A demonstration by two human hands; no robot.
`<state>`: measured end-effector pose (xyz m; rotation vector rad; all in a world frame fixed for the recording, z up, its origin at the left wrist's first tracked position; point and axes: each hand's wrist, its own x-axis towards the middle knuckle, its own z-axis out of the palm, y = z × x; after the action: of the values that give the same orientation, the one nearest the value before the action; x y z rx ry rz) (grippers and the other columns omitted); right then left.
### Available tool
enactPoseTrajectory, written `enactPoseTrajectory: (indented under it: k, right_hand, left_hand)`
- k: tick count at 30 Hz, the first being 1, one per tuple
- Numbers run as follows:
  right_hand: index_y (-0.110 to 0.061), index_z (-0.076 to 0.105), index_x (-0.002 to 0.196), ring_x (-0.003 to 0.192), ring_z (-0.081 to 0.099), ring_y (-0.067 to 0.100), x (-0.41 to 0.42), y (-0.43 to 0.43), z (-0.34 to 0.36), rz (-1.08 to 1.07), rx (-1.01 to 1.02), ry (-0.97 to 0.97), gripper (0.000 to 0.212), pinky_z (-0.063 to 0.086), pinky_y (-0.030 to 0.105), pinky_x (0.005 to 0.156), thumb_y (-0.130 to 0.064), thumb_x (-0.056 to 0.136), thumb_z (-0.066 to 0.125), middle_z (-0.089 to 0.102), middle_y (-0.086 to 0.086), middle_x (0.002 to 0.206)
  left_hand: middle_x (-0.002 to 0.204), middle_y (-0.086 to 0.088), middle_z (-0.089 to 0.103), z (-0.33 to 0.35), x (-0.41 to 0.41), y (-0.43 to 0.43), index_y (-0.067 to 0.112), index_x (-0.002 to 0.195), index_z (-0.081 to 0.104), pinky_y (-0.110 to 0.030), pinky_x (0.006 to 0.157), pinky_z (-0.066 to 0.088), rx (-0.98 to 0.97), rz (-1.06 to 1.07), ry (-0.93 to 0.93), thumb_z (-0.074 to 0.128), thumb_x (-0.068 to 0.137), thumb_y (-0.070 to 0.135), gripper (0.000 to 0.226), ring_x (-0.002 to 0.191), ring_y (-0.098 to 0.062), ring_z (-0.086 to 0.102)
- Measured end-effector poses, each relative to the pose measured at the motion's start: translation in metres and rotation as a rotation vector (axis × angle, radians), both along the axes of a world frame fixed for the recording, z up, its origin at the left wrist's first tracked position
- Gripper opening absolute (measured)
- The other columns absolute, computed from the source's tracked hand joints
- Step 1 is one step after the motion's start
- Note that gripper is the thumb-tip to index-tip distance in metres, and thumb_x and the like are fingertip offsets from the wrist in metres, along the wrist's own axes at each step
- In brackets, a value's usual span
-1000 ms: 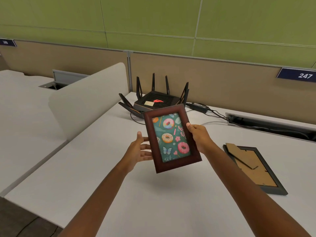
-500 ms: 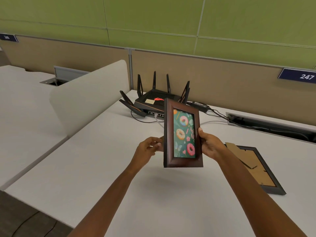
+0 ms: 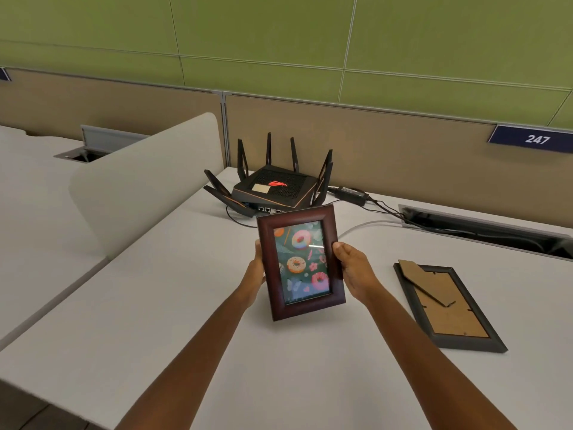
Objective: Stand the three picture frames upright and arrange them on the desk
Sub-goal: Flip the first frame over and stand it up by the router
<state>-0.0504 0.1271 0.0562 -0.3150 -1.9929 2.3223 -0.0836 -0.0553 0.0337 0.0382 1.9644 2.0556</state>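
A dark red-brown picture frame [image 3: 300, 262] with a doughnut print faces me, held upright and slightly tilted, its lower edge close to or on the white desk [image 3: 155, 321]. My left hand [image 3: 258, 268] grips its left edge, mostly hidden behind it. My right hand [image 3: 356, 270] grips its right edge, thumb on the front. A black picture frame [image 3: 448, 305] lies face down to the right, its brown backing and folded stand showing. I see no third frame.
A black router [image 3: 274, 189] with several antennas sits behind the held frame, with cables and a power brick [image 3: 352, 192] leading right into a cable slot [image 3: 483, 232]. A white curved divider [image 3: 145, 178] stands on the left. A tan partition runs along the back.
The frame turned from edge-on back to facing me and came lower toward the desk. My left hand moved from its back edge onto its left side.
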Motion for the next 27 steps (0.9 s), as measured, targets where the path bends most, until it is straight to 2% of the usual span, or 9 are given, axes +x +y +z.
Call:
enactPoseTrajectory:
  k: [4,7,10,14,17,21,24,27]
  right_hand:
    - [-0.001,0.055,0.089,0.084,0.057,0.026,-0.006,-0.005,-0.012,-0.035,0.016,0.003,0.025,0.049,0.035,0.075,-0.021,0.095,0.042,0.062,0.012,0.086]
    - [0.001,0.053,0.092,0.090,0.055,0.028,-0.009,-0.008,-0.019,-0.055,0.010,-0.007,0.026,0.048,0.036,0.076,-0.022,0.095,0.040,0.060,0.015,0.096]
    - [0.000,0.053,0.093,0.093,0.055,0.027,-0.012,-0.009,-0.023,-0.063,0.011,-0.029,0.027,0.048,0.034,0.076,-0.023,0.096,0.039,0.060,0.014,0.098]
    - [-0.002,0.052,0.093,0.088,0.058,0.022,-0.014,-0.008,-0.026,-0.059,0.027,-0.036,0.027,0.049,0.029,0.072,-0.025,0.096,0.038,0.062,0.006,0.086]
    - [-0.003,0.053,0.089,0.078,0.059,0.017,-0.014,-0.006,-0.029,-0.065,0.024,-0.029,0.026,0.047,0.028,0.068,-0.024,0.096,0.039,0.062,0.005,0.083]
    - [-0.011,0.055,0.076,0.076,0.059,0.015,-0.013,-0.004,-0.033,-0.065,0.010,-0.017,0.028,0.049,0.026,0.066,-0.023,0.096,0.040,0.063,0.005,0.082]
    - [-0.012,0.056,0.078,0.075,0.063,0.011,-0.012,-0.003,-0.034,-0.047,0.017,-0.013,0.026,0.052,0.020,0.061,-0.024,0.095,0.040,0.065,0.002,0.083]
    - [-0.007,0.055,0.088,0.076,0.064,0.011,-0.011,-0.003,-0.035,-0.034,0.018,-0.009,0.025,0.054,0.022,0.064,-0.025,0.095,0.041,0.065,0.002,0.085]
  left_hand:
    - [0.119,-0.006,0.060,-0.004,-0.011,0.002,0.030,0.111,0.054,-0.028,0.083,0.046,0.033,0.025,-0.023,0.004,0.093,0.050,0.056,0.095,-0.017,0.059]
    - [0.107,-0.002,0.061,-0.006,-0.018,0.002,0.034,0.099,0.057,-0.025,0.076,0.049,0.013,0.041,-0.039,0.005,0.093,0.051,0.054,0.088,-0.016,0.061]
    - [0.108,-0.004,0.062,-0.011,-0.023,0.003,0.031,0.103,0.057,-0.024,0.071,0.051,0.015,0.046,-0.060,0.005,0.093,0.050,0.056,0.087,-0.018,0.062]
    - [0.122,-0.014,0.061,-0.015,-0.026,0.005,0.018,0.121,0.055,-0.035,0.084,0.048,0.033,0.058,-0.091,0.005,0.093,0.051,0.065,0.094,-0.023,0.060]
    - [0.126,-0.016,0.059,-0.014,-0.024,0.006,0.016,0.122,0.053,-0.036,0.086,0.047,0.040,0.061,-0.095,0.005,0.093,0.051,0.066,0.096,-0.024,0.060]
    - [0.126,-0.017,0.058,-0.017,-0.022,0.007,0.019,0.119,0.054,-0.038,0.089,0.046,0.064,0.068,-0.099,0.005,0.094,0.050,0.064,0.097,-0.025,0.059]
    - [0.127,-0.018,0.057,-0.020,-0.018,0.008,0.016,0.123,0.052,-0.040,0.092,0.046,0.078,0.066,-0.106,0.004,0.093,0.050,0.066,0.100,-0.027,0.059]
    - [0.127,-0.018,0.057,-0.021,-0.014,0.007,0.014,0.125,0.051,-0.040,0.093,0.045,0.061,0.084,-0.121,0.004,0.093,0.049,0.067,0.107,-0.031,0.058]
